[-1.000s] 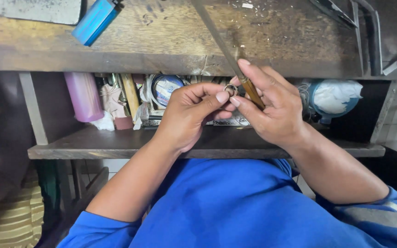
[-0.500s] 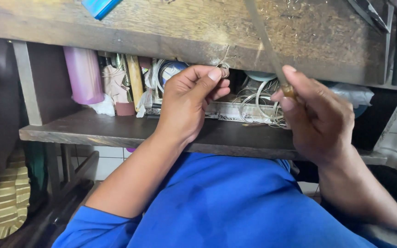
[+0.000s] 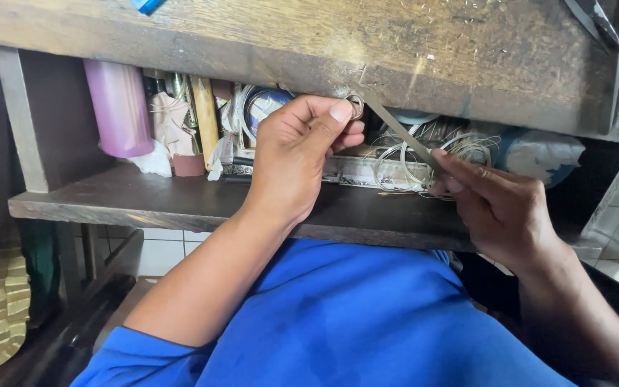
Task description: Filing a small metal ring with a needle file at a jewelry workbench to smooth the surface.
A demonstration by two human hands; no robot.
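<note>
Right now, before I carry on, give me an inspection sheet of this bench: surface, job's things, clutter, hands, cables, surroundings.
Surface: worn wooden benchtop with scratches and filings; dark shelf beneath it.
Job's things: small metal ring pressed against the bench edge; flat metal file laid on it at a slant.
Clutter: pink bottle, crumpled cloth, round tin, plastic-wrapped bundle on the shelf.
Hands: left hand pinches the ring; right hand grips the file's lower end.
Cables: none seen; loose wire coils on the shelf.
Surroundings: white tiled floor, blue shirt below.
</note>
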